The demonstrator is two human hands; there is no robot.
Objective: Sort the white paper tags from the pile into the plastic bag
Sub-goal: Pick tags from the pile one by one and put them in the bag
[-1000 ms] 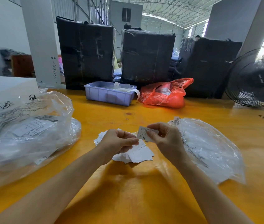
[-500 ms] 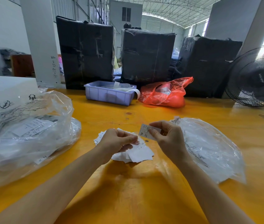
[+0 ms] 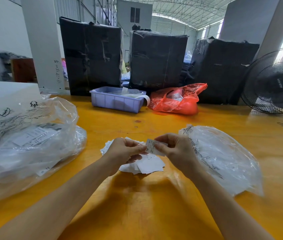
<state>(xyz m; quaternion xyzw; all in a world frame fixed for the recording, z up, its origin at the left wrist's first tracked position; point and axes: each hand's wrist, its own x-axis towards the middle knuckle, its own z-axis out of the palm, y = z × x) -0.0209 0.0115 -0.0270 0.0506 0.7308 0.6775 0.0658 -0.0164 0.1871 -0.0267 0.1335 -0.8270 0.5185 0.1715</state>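
Observation:
A small pile of white paper tags (image 3: 148, 165) lies on the yellow table (image 3: 154, 205), right under my hands. My right hand (image 3: 177, 149) pinches one white tag (image 3: 150, 146) marked XL between thumb and fingers, just above the pile. My left hand (image 3: 125, 150) is curled, and its fingertips meet that tag's left edge. A flat clear plastic bag (image 3: 224, 160) with several tags inside lies immediately right of my right hand, touching the wrist.
A large crumpled clear bag (image 3: 28, 137) of printed sheets fills the left of the table. At the back stand a lilac plastic bin (image 3: 116, 102), a red plastic bag (image 3: 177, 101) and black wrapped bales (image 3: 156, 59). A black fan (image 3: 276, 82) sits far right.
My hands have drawn together. The right hand has brought the XL tag lower and to the left until it meets my left fingertips. The pile and bags have not moved.

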